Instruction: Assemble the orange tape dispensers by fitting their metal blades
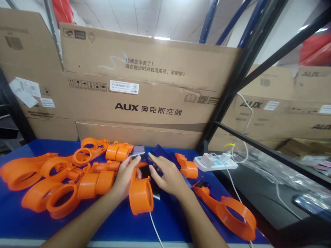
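My left hand is closed around the stem of an orange plastic holder, whose wide ring hangs toward me. Just above the left thumb is a small device with a lit screen; whether it is fixed to the holder I cannot tell. My right hand is beside it, fingers apart, the index finger pointing toward the device. Something dark lies between the two hands, partly hidden. A white cable runs below the ring toward the table's front edge. Dark blue cloth lies behind my right hand.
Several orange ring holders cover the left of the blue table. Two more, a short piece and a long holder, lie right. A white power strip with plugs sits near the shelf post. Cardboard stands behind.
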Demonstrator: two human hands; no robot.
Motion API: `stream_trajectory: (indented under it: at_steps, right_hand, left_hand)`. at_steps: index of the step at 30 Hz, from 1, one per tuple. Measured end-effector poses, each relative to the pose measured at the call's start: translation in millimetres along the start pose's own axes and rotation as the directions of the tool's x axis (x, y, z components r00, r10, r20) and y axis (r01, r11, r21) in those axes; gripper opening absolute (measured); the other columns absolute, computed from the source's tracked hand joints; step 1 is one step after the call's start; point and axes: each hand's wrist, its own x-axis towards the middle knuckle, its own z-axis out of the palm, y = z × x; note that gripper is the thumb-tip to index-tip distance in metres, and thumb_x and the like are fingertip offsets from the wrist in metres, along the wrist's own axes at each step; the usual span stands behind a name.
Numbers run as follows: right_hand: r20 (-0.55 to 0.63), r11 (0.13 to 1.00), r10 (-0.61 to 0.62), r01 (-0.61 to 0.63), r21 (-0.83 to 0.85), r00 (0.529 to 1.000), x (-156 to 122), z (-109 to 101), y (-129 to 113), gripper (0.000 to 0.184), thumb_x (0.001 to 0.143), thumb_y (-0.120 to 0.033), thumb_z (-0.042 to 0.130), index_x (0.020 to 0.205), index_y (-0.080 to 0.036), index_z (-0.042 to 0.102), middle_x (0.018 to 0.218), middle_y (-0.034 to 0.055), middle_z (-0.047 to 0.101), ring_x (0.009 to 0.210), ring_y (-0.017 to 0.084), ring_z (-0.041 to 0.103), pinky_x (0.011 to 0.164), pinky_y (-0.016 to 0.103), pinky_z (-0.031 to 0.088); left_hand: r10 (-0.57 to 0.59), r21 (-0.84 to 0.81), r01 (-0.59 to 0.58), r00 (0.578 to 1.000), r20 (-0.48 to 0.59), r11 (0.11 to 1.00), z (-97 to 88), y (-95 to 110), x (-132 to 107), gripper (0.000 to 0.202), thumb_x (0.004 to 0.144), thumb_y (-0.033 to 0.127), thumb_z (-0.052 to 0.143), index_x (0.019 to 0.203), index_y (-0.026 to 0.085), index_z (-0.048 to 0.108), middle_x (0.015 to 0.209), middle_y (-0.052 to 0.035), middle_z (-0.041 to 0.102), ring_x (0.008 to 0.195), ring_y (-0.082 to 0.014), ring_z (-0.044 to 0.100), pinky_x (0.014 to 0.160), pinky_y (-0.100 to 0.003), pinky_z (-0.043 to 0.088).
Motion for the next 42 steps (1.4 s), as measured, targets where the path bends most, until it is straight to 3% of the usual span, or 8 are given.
stream_trajectory:
  at_steps: [4, 10, 19, 29, 35, 42]
  right_hand:
    - [-0.029, 0.999, -0.038, 0.037, -0.025, 0.999, 0, 5, 2, 0.045, 0.100, -0.021, 0.047, 0.145, -0.018, 0.051, 0.095, 0.0097, 0.072, 0.078, 0.021, 0.064, 0.071, 0.035, 0.055]
    - [-0.054, 0.994, -0.081, 0.077, -0.072, 0.995, -6, 16, -1, 0.053, 0.090, -0.020, 0.056, 0.142, -0.013, 0.050, 0.088, 0.0090, 0.072, 0.073, 0.022, 0.063, 0.069, 0.035, 0.055]
    - [-0.068, 0.986, -0.086, 0.075, -0.150, 0.994, -8, 33, -4, 0.060, 0.087, -0.005, 0.046, 0.146, -0.008, 0.041, 0.078, 0.0057, 0.070, 0.066, 0.018, 0.064, 0.064, 0.030, 0.055]
    - [-0.053, 0.976, -0.074, 0.061, -0.210, 0.996, -8, 33, -7, 0.053, 0.090, -0.008, 0.042, 0.142, -0.005, 0.045, 0.077, 0.0083, 0.070, 0.067, 0.021, 0.066, 0.066, 0.033, 0.058]
    - [-0.080, 0.986, -0.071, 0.058, -0.158, 0.994, -10, 33, -4, 0.052, 0.091, -0.010, 0.045, 0.143, -0.008, 0.047, 0.083, 0.0101, 0.073, 0.074, 0.023, 0.070, 0.073, 0.036, 0.061]
    - [-0.150, 0.993, -0.033, 0.049, 0.106, 0.988, -3, 13, 0, 0.041, 0.094, -0.023, 0.061, 0.135, -0.020, 0.058, 0.100, 0.0080, 0.076, 0.081, 0.020, 0.073, 0.077, 0.034, 0.061]
  left_hand:
    - [-0.071, -0.047, 0.072, 0.997, 0.007, 0.996, -2.1, -4, 3, 0.043, 0.078, 0.055, 0.079, 0.097, 0.020, 0.061, 0.050, 0.0016, 0.061, 0.039, -0.0121, 0.052, 0.043, -0.022, 0.042]
    - [-0.111, -0.052, 0.117, 0.988, 0.108, 0.992, -1.8, -7, 1, 0.042, 0.076, 0.044, 0.084, 0.104, 0.018, 0.065, 0.054, 0.0014, 0.063, 0.041, -0.0129, 0.057, 0.046, -0.022, 0.047]
    - [-0.094, -0.088, 0.107, 0.986, 0.139, 0.990, -1.0, -1, -3, 0.033, 0.077, 0.037, 0.084, 0.096, 0.016, 0.068, 0.046, 0.0036, 0.056, 0.038, -0.0093, 0.048, 0.045, -0.019, 0.041]
    - [-0.102, -0.096, 0.119, 0.982, 0.159, 0.988, -1.6, -2, -3, 0.031, 0.077, 0.036, 0.084, 0.096, 0.017, 0.068, 0.045, 0.0044, 0.054, 0.038, -0.0086, 0.045, 0.047, -0.020, 0.041]
    - [-0.126, -0.088, 0.143, 0.977, 0.172, 0.986, -3.4, -1, -2, 0.033, 0.077, 0.037, 0.084, 0.096, 0.017, 0.066, 0.046, 0.0047, 0.055, 0.038, -0.0085, 0.046, 0.046, -0.020, 0.042]
    - [-0.052, 0.067, 0.041, 0.984, 0.173, 0.997, -6.4, 4, 1, 0.040, 0.079, 0.046, 0.081, 0.101, 0.017, 0.064, 0.056, 0.0010, 0.065, 0.037, -0.0088, 0.051, 0.041, -0.019, 0.039]
